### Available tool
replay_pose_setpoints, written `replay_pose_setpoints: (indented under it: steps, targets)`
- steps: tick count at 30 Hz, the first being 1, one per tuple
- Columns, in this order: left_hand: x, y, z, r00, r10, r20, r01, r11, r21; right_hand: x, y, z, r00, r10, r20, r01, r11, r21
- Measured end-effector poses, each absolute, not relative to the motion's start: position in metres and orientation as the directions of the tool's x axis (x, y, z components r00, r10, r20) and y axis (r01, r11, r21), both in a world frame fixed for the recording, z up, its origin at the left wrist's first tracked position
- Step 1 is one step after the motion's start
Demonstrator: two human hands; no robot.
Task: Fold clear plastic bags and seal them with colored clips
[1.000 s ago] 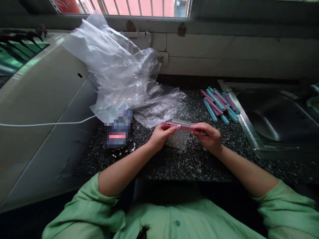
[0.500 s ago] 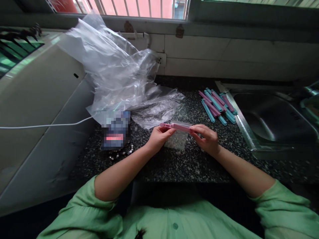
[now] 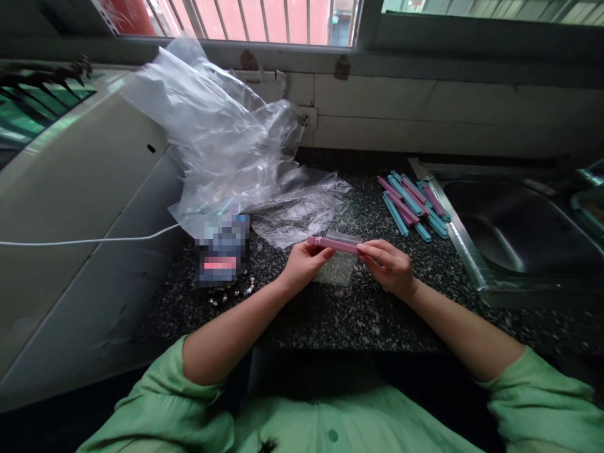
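A pink bag sealing clip (image 3: 340,245) is held level between my two hands, over the counter. My left hand (image 3: 306,263) grips its hinged end with thumb and fingers. The thumb and fingertips of my right hand (image 3: 391,267) pinch its other end. A small clear plastic bag (image 3: 336,269) runs through the clip, with a strip showing above it and the rest hanging below. Right of my hands, several pink and blue sealing clips (image 3: 411,200) lie in a loose pile.
Large crumpled clear plastic sheets (image 3: 226,138) cover the counter's back left. A blurred-out phone-like object (image 3: 221,251) lies near a beaded string (image 3: 233,292). A white cable (image 3: 94,241) crosses at left. A metal sink (image 3: 509,220) is at right.
The clip's two arms, slightly parted at the hinge end before, now look closed together over the bag. My hands stay at nearly the same place; the view has tilted slightly.
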State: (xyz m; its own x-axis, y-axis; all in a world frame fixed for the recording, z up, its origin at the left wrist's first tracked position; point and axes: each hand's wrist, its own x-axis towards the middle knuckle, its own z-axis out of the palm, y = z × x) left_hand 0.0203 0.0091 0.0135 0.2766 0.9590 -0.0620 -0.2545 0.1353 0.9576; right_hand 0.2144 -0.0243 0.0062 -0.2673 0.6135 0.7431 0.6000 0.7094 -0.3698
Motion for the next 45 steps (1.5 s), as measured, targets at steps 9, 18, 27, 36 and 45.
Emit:
replay_pose_setpoints:
  steps: [9, 18, 27, 36, 45]
  targets:
    - [0.02, 0.009, 0.015, 0.308, 0.95, -0.054, -0.245, 0.134, 0.96, 0.214, -0.024, 0.005, -0.277, 0.644, 0.713, 0.652, 0.671, -0.353]
    - [0.015, 0.011, 0.017, 0.33, 0.944, -0.023, -0.172, 0.084, 0.981, 0.216, -0.023, 0.004, -0.311, 0.594, 0.742, 0.665, 0.693, -0.276]
    - [0.011, 0.017, 0.013, 0.242, 0.97, 0.002, -0.138, 0.033, 0.99, 0.216, -0.024, 0.003, -0.205, 0.721, 0.662, 0.586, 0.632, -0.508]
    - [0.011, 0.014, 0.02, 0.361, 0.932, 0.046, -0.086, -0.016, 0.996, 0.215, -0.022, 0.014, -0.181, 0.972, 0.15, 0.453, 0.218, -0.864]
    - [0.012, 0.014, 0.02, 0.359, 0.932, 0.054, -0.051, -0.039, 0.998, 0.212, -0.025, 0.018, -0.197, 0.938, 0.284, 0.493, 0.345, -0.799]
